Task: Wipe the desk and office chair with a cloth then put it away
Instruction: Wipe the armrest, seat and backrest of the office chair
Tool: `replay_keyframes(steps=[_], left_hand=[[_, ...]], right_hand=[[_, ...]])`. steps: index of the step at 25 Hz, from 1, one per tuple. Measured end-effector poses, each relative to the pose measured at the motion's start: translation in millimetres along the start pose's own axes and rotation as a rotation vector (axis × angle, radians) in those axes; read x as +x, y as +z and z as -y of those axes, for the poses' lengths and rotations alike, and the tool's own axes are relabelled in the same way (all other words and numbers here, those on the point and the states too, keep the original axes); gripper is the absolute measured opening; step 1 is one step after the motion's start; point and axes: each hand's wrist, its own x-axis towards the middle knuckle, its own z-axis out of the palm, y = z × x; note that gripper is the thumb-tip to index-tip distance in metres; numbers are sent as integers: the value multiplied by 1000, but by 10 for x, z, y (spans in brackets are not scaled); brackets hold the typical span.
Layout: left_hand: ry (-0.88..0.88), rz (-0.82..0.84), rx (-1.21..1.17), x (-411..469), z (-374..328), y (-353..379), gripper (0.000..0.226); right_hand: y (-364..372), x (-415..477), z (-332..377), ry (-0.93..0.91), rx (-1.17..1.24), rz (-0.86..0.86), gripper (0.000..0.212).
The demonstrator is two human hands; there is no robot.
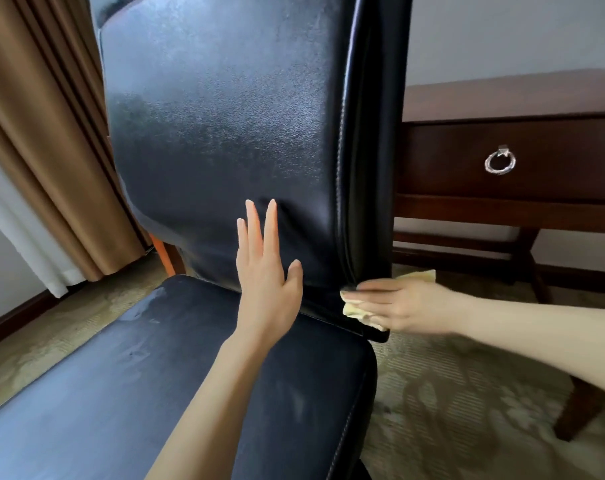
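Wiping chair [224, 116] edge, right hand [403, 306] holding cloth [354, 311]

Soft daylight, fairly bright. Pale sheen on black chair back [224, 109] toward 12 o'clock. Right hand [401, 306] motion-blurred at 4 o'clock. Wide-angle bending at edges.

**Chair at centre, desk to the right, curtain to the left**

The chair [218, 133] fills the middle of the frame, its seat running to the lower left. My left hand [266, 292] lies flat on the backrest, low down. My right hand [401, 306] presses the cloth [354, 311] against the backrest's lower right edge. Behind, at right, stands the desk [501, 98]; the curtain [44, 133] hangs at upper left.
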Motion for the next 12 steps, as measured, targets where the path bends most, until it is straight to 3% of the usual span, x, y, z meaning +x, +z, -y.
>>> replay_keyframes(steps=[2,4,5,8,12], left_hand=[[11,-6,-34,39,-66,112,89],[-8,-31,-99,39,-111,201,93],[-20,-48,-124,35,-116,230,94],[-30,-77,-149,31,-106,261,97],[-21,-73,-147,35,-105,243,101]], right_hand=[[19,-259,-186,93,37,-258,40],[-35,-405,-407,156,-24,-210,34],[-29,-437,-495,243,116,-199,30],[-131,-358,-1025,502,270,-426,16],[-378,19,-1667,833,306,-614,21]])
